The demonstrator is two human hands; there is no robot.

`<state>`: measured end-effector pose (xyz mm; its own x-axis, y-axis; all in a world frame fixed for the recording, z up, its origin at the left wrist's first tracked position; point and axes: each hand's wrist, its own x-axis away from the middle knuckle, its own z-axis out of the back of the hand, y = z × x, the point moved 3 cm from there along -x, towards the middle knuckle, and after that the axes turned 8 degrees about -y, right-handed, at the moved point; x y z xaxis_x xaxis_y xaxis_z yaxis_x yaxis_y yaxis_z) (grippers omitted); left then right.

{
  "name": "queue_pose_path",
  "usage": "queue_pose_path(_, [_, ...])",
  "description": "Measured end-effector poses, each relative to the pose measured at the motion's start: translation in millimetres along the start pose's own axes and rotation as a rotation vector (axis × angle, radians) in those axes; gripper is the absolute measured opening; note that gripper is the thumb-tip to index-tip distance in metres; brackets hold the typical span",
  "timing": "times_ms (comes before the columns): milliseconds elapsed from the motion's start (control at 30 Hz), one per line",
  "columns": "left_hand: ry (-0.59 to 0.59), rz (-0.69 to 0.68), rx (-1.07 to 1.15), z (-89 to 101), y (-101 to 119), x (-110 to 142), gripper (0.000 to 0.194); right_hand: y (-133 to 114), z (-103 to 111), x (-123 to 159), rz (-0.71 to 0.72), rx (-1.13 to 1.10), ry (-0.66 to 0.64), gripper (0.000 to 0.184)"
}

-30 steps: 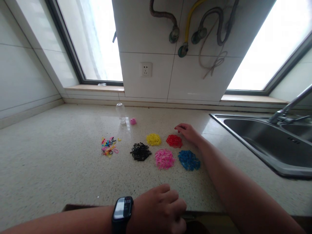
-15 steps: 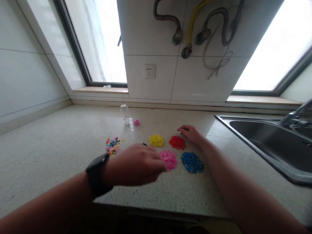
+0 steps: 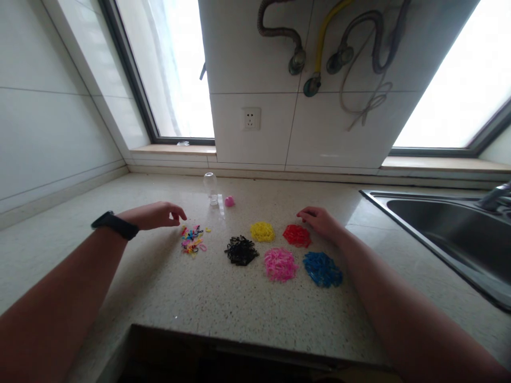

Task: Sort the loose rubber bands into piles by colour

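Small rubber bands lie in piles on the speckled counter [image 3: 120, 276]: a mixed-colour pile [image 3: 192, 239], black [image 3: 240, 250], yellow [image 3: 262, 232], red [image 3: 297, 235], pink [image 3: 280, 264] and blue [image 3: 322, 269]. My left hand [image 3: 157, 215], with a black watch on the wrist, reaches to just left of the mixed pile, fingers loosely curled with nothing visible in them. My right hand [image 3: 319, 220] rests on the counter beside the red pile, fingers bent and touching the surface, and it holds nothing that I can see.
A small clear bottle [image 3: 210, 188] and a pink cap [image 3: 229, 201] stand behind the piles. A steel sink [image 3: 451, 234] with a tap is at the right. A wall socket [image 3: 251, 118] and hanging hoses [image 3: 319, 48] are on the tiled wall.
My left hand has swung from the near counter edge across the piles to the mixed pile on the left. My right hand has stayed by the red pile. The view shifted slightly.
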<state>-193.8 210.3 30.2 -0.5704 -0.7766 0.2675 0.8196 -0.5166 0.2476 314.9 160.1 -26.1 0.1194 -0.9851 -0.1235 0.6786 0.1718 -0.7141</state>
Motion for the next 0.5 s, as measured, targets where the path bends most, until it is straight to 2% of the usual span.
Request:
queue_pose_path(167, [-0.072, 0.004, 0.048, -6.4, -4.2, -2.5, 0.033, -0.3, 0.5, -0.2, 0.001, 0.000, 0.000, 0.031])
queue_pose_path(500, [-0.065, 0.035, 0.046, -10.9, -11.1, -8.6, 0.032, 1.6, 0.7, -0.5, -0.003, 0.020, -0.013, 0.031])
